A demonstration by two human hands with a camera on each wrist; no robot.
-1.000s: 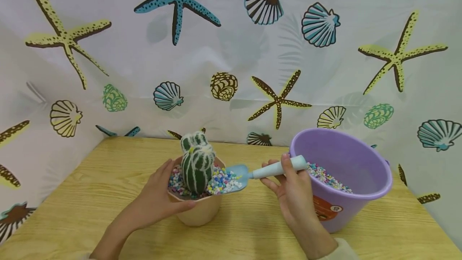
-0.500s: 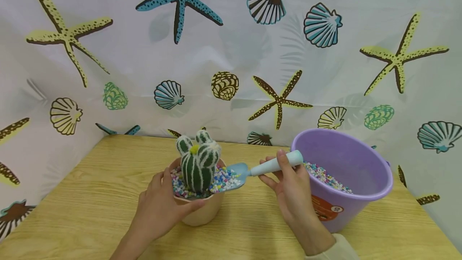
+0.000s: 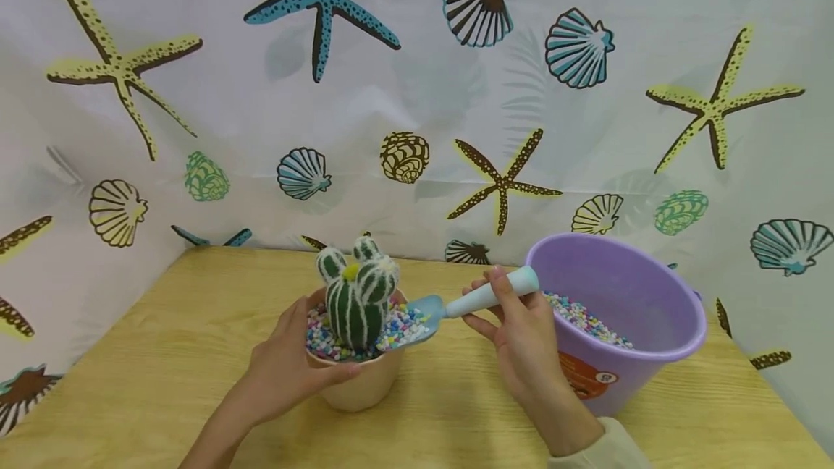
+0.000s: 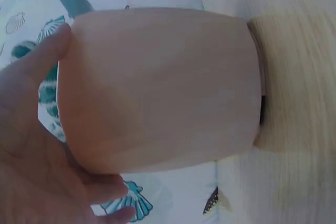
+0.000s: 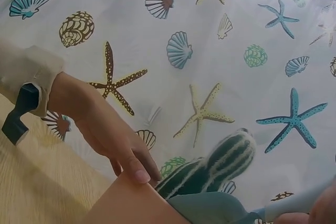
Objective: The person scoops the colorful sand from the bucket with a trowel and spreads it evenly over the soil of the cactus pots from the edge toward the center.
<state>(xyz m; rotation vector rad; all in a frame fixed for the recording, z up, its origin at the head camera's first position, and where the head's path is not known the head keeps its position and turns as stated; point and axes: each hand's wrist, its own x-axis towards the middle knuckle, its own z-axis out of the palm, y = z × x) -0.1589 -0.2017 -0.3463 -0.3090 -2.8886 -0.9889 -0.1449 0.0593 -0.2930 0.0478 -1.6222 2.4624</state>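
In the head view, a green woolly toy cactus with white stripes and a yellow flower stands in a beige flowerpot. Colourful pebbles surround its base. My left hand grips the pot's left side, thumb along the front rim, as the left wrist view also shows. With my right hand I hold a light-blue trowel by its handle. Its blade tilts down leftward over the pot's right rim. Pebbles lie on the blade and run into those beside the cactus.
To the right, close by my right hand, stands a purple bucket with more pebbles inside. Both containers are on a wooden table. Behind it hangs a white cloth printed with starfish and shells.
The cactus, earlier leaning toward me, now stands straighter with its flower showing. The trowel's handle end has risen and shifted left with my right hand, and fewer pebbles show on the blade.
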